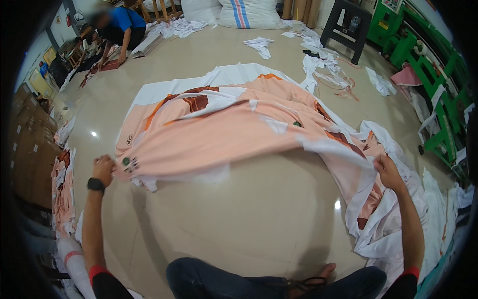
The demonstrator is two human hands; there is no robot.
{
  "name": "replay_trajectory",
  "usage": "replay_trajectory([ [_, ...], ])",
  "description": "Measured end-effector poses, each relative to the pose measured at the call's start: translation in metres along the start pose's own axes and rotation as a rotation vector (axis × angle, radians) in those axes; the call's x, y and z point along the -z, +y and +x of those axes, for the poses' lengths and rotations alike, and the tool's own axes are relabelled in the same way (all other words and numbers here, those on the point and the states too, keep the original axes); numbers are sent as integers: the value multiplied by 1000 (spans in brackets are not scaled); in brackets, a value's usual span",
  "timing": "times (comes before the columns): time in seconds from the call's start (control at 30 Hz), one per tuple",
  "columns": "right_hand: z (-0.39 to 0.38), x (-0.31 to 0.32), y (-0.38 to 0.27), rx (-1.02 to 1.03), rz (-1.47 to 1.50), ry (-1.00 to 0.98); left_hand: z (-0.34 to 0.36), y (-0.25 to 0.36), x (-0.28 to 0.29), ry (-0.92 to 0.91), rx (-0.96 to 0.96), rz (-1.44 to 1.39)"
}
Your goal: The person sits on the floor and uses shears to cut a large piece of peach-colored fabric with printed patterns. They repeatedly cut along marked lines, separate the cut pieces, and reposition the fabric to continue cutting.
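A long sheet of printed fabric [209, 132], peach with white, orange and brown patches, stretches across the floor in front of me. At its near left corner my left hand [103, 168], below a black watch, is closed on the cloth. My right hand [387, 172] grips the near edge at the right. Between both hands the near edge is lifted and blurred by motion, while the far part lies flat with some folds. Beyond my right hand the white and peach cloth bunches in a heap. Scissors [313, 283] with dark handles lie by my foot.
A person in a blue shirt [130, 22] crouches at the far left. Green machinery [423, 70] and a dark stool [347, 27] stand at the right. White sacks [249, 12] line the back. White scraps [259, 46] lie on the floor; boxes [32, 144] are stacked left.
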State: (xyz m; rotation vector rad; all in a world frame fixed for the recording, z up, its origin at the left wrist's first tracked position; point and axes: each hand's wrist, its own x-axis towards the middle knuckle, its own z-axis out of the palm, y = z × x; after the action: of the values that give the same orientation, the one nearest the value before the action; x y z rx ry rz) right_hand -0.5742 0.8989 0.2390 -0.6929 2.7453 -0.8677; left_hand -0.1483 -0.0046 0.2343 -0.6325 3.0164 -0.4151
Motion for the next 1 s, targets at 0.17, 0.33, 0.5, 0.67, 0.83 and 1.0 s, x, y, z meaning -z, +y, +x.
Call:
replay_trajectory([
  [0.17, -63, -9, 8, 14, -418, -640, -75, -41, -5, -541, 113, 451],
  [0.33, -43, -85, -25, 228, -447, -275, -47, 74, -40, -329, -202, -346],
  [0.5, -8, -154, -58, 276, -837, -563, 7, 212, -63, -515, -420, -288],
  [0.67, 128, -158, -42, 188, -774, -196, 160, 204, -82, -278, 246, -84],
  [0.83, 79, -190, -70, 427, -411, 131, 170, 264, -88, 55, -56, -389],
  [1.0, -113, -175, -139, 232, -67, -1199, 25, 342, -51, -162, -324, -385],
])
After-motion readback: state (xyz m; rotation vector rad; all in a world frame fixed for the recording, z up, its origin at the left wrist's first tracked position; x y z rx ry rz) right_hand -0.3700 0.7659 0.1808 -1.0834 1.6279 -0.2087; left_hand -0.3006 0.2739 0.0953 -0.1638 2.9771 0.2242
